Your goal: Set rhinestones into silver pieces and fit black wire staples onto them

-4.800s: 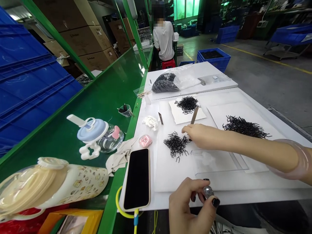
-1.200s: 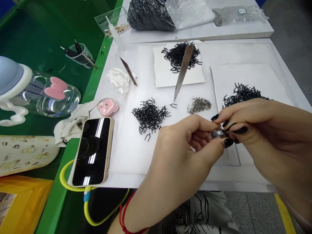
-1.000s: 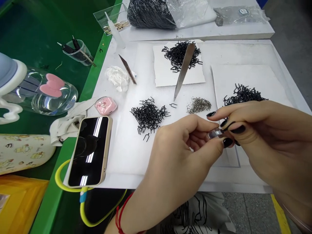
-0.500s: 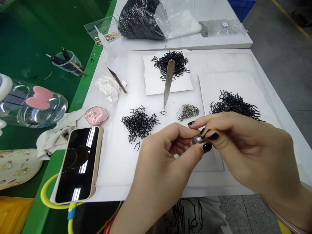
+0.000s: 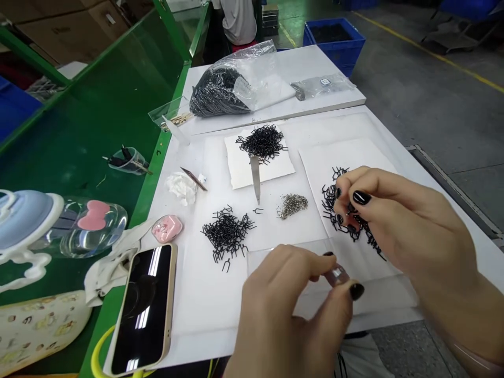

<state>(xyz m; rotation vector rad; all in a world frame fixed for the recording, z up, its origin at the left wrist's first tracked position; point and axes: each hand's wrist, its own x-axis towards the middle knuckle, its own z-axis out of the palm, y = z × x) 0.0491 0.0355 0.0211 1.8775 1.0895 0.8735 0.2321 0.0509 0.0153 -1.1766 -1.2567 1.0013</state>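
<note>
My left hand [image 5: 283,310] is low at the middle of the white work sheet, its thumb and fingertips pinching a small shiny metal piece [image 5: 337,275]. My right hand [image 5: 397,226] is at the right, its fingertips down in a pile of black wire staples [image 5: 328,205] on a white sheet, partly hiding it. I cannot tell if those fingers hold a staple. Further left lie a second staple pile [image 5: 226,233], a third on paper [image 5: 262,142], silver grains [image 5: 292,206] and a steel blade [image 5: 255,176].
A clear acrylic sheet [image 5: 287,252] lies under my left hand. To the left are a phone [image 5: 144,310], a pink case [image 5: 167,228], tissue [image 5: 181,188] and a pointed tool [image 5: 192,178]. A bag of black staples [image 5: 216,97] sits behind. A seated person [image 5: 236,16] is farther back.
My right hand has left the metal piece and moved right onto the staple pile. My left hand keeps the piece and sits lower. The view has tilted up, showing more of the floor.
</note>
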